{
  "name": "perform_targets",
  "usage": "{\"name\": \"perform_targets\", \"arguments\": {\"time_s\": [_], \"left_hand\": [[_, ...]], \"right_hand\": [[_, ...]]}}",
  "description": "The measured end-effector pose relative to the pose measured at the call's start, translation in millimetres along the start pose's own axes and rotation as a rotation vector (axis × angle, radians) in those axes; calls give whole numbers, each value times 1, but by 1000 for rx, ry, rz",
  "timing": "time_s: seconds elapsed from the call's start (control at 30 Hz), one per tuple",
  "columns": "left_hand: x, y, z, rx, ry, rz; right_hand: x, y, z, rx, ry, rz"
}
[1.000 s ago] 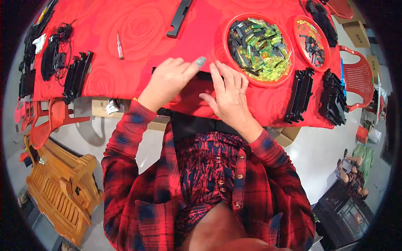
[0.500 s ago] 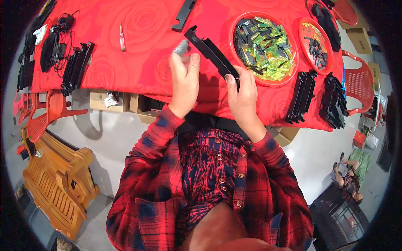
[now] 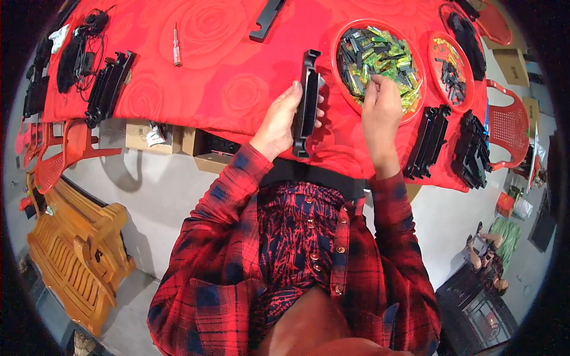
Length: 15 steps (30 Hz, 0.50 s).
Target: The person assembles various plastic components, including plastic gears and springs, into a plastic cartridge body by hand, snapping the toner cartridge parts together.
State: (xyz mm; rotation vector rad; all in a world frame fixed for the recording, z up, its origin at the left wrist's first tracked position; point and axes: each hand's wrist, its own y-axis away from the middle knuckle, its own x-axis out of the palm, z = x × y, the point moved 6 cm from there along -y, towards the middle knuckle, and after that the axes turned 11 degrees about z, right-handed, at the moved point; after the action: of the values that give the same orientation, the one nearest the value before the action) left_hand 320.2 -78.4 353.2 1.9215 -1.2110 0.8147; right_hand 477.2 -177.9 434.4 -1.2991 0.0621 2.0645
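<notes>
My left hand (image 3: 281, 118) is wrapped round a long black plastic housing (image 3: 307, 107), held roughly upright above the table's near edge, its fingers showing on the far side. My right hand (image 3: 381, 107) reaches over the near part of a round red basin (image 3: 340, 89), fingertips pinched together among small black and yellow-green pieces (image 3: 380, 56). Whatever those fingertips hold, if anything, is too small to make out. Another black housing (image 3: 267, 21) lies farther back on the red tablecloth (image 3: 208, 77).
A smaller red basin (image 3: 431, 44) with dark and yellow bits stands to the right. Stacked black housings lie near right (image 3: 428, 142) and left (image 3: 110, 89). There is a screwdriver (image 3: 176, 44), tangled black cables (image 3: 83, 56), a red chair (image 3: 510, 124), a wooden bench (image 3: 77, 255) and a seated person (image 3: 490, 258).
The black housing has passed from my right hand to my left and turned more upright. My right hand has moved right, into the basin of small pieces.
</notes>
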Motion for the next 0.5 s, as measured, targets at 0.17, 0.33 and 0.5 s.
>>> {"name": "perform_targets", "arguments": {"time_s": [0.17,0.33,0.5], "left_hand": [[0,1,15,-82,58,60],[0,-2,19,-92,212,235],[-6,-4,21,-87,266,280]], "right_hand": [[15,-12,-11,-15,366,50],[22,-14,-17,9,399,79],[4,-17,-6,-74,195,-32]]}}
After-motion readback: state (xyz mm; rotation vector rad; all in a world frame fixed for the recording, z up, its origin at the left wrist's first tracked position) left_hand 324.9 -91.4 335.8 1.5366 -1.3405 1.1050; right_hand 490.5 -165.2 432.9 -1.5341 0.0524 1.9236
